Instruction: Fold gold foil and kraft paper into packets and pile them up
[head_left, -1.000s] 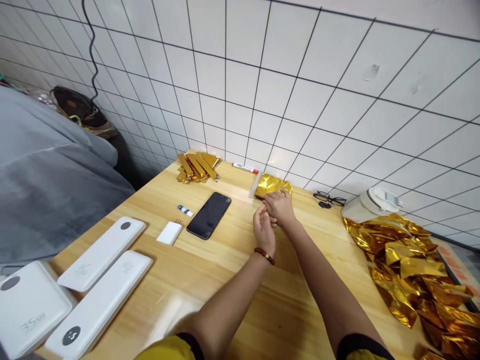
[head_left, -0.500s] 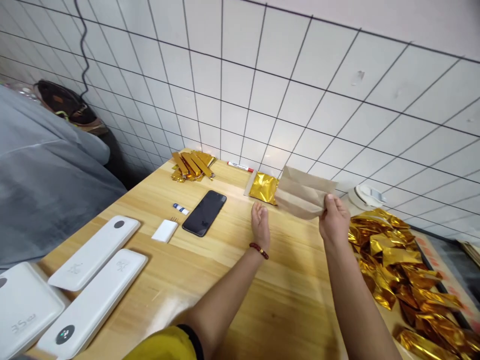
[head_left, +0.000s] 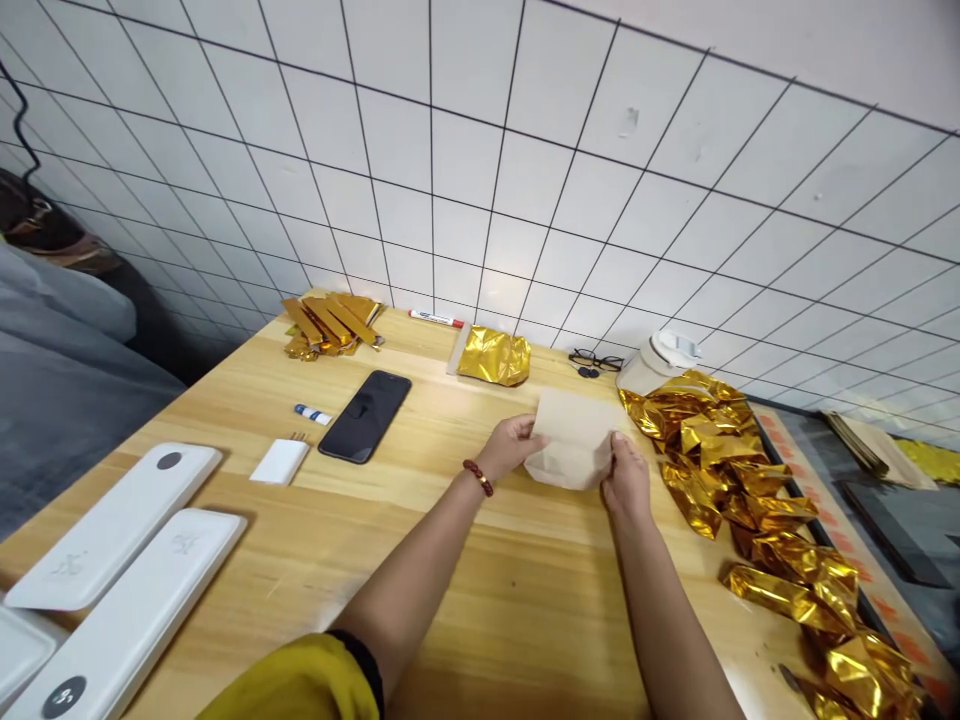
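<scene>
Between my two hands is a sheet of brown paper (head_left: 574, 430), creased near its lower edge and held above the wooden table (head_left: 450, 560). My left hand (head_left: 514, 445), with a dark red bead bracelet at the wrist, pinches the paper's left edge. On the opposite edge, my right hand (head_left: 626, 475) grips the paper between thumb and fingers. Behind the paper, a gold foil packet (head_left: 495, 357) lies on a pale sheet near the wall. Heaped right of my right hand are several crumpled gold foil pieces (head_left: 735, 470).
Left of my hands lie a phone (head_left: 366, 417), a white adapter (head_left: 280, 462), a small blue-and-white tube (head_left: 312, 413) and white power banks (head_left: 142, 610). Folded gold strips (head_left: 334, 325), a marker (head_left: 435, 319), eyeglasses (head_left: 596, 361) and a lidded white container (head_left: 660, 360) stand along the tiled wall.
My left hand has moved from free to holding the paper's left edge. The paper has come down and away from the foil packet. The view has shifted to the right.
</scene>
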